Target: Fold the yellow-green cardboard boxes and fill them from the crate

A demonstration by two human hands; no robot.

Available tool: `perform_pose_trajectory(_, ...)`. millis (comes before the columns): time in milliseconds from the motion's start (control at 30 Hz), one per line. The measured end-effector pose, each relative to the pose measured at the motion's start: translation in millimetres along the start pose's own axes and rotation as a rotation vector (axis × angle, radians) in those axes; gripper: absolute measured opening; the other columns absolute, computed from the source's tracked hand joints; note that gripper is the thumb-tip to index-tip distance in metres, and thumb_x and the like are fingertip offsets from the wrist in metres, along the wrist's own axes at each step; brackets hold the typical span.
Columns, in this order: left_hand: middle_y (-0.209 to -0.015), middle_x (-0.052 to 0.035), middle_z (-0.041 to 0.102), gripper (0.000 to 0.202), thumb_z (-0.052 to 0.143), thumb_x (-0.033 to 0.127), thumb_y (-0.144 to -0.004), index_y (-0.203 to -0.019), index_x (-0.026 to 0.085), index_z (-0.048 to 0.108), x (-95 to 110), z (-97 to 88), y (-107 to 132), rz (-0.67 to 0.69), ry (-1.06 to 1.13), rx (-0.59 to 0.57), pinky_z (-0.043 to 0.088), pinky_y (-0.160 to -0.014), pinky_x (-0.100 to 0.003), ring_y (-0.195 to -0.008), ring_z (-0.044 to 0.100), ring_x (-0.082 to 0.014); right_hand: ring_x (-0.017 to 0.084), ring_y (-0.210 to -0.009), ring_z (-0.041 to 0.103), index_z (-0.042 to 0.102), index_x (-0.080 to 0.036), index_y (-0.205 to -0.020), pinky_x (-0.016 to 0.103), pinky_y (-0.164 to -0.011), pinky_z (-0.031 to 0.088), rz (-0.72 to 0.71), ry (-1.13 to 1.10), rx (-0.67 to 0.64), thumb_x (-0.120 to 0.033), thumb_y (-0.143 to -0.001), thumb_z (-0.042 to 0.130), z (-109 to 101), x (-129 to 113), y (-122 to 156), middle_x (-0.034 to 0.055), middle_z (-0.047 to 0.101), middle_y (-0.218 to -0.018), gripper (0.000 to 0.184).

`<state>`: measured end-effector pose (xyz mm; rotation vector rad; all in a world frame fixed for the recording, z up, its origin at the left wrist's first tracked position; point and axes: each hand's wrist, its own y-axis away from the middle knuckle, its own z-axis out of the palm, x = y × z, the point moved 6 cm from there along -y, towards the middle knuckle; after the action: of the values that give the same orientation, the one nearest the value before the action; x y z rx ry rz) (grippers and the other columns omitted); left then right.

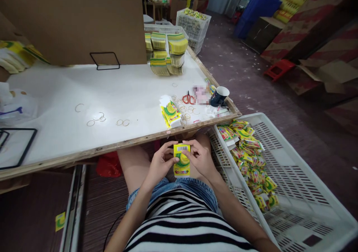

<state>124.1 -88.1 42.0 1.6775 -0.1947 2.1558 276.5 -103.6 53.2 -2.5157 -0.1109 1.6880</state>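
Note:
Between my two hands, just below the table's front edge, is a yellow and green printed packet (182, 170) with a barcode at its top. My left hand (163, 158) grips its left side, thumb across the front. From the right, my right hand (199, 155) pinches the same packet, thumb on its face near the barcode. Whether it is one packet or a thin stack, I cannot tell. On the table ahead lies a small pile of similar yellow packets (171, 112), with loose rubber bands (186, 117) beside it.
A white crate (293, 151) with banded packets (253, 162) stands at my right. Red-handled scissors (188, 99) and a dark mug (219, 96) are near the table's right corner. Stacks of cards (167, 54) stand at the back beside a large cardboard sheet (75, 20). Black wire stands (105, 61) sit leftward.

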Motion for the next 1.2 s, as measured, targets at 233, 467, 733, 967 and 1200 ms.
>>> perform_pose_trajectory(233, -0.092, -0.0050, 0.069, 0.049, 0.076, 0.022, -0.070, -0.116, 0.020, 0.058, -9.0, 11.1, -2.1, 0.020, -0.045, 0.057, 0.053, -0.071, -0.027, -0.079, 0.066, -0.0175, 0.021, -0.086, 0.063, 0.059, -0.023, -0.102, 0.032, -0.075, 0.052, 0.060, -0.231, 0.102, -0.037, -0.081, 0.066, 1.1, 10.4, 8.5, 0.0052, 0.063, -0.097, 0.026)
perform_pose_trajectory(467, -0.138, -0.0093, 0.052, 0.062, 0.070, 0.024, -0.077, -0.134, 0.026, 0.045, 6.7, -4.7, -8.0, 0.238, -0.083, 0.205, 0.031, -0.113, -0.040, -0.130, 0.046, -0.0218, 0.018, -0.079, 0.062, 0.047, -0.026, -0.108, 0.035, -0.070, 0.051, 0.068, -0.424, 0.832, -0.052, -0.089, 0.047, -68.0, 39.2, 12.3, 0.0059, 0.061, -0.102, 0.032)
perform_pose_trajectory(733, -0.121, -0.0111, 0.063, 0.037, 0.064, 0.028, -0.081, -0.116, 0.018, 0.058, -9.2, -14.6, -7.3, 0.219, -0.260, 0.252, 0.042, -0.106, -0.043, -0.116, 0.058, -0.0228, 0.022, -0.091, 0.056, 0.062, -0.015, -0.100, 0.039, -0.088, 0.044, 0.116, -0.049, 0.508, -0.047, -0.073, 0.067, 3.0, 43.9, -105.4, 0.0108, 0.064, -0.103, 0.042)
perform_pose_trajectory(967, -0.116, -0.0116, 0.065, 0.037, 0.063, 0.031, -0.082, -0.116, 0.017, 0.057, -10.2, -41.6, 3.0, 0.223, -0.281, 0.361, 0.045, -0.104, -0.044, -0.111, 0.062, -0.0223, 0.031, -0.104, 0.051, 0.060, -0.013, -0.108, 0.042, -0.090, 0.038, 0.142, 0.471, 0.388, -0.032, -0.072, 0.072, 37.8, 50.7, -145.2, 0.0170, 0.062, -0.109, 0.043)
perform_pose_trajectory(1200, -0.117, -0.0119, 0.065, 0.039, 0.067, 0.034, -0.079, -0.114, 0.017, 0.058, -11.1, -45.6, -3.3, 0.214, -0.214, 0.386, 0.044, -0.104, -0.044, -0.112, 0.062, -0.0233, 0.027, -0.101, 0.052, 0.061, -0.016, -0.094, 0.042, -0.091, 0.038, 0.087, 0.220, 0.514, -0.031, -0.079, 0.064, 24.8, 38.6, -128.3, 0.0131, 0.064, -0.104, 0.021)
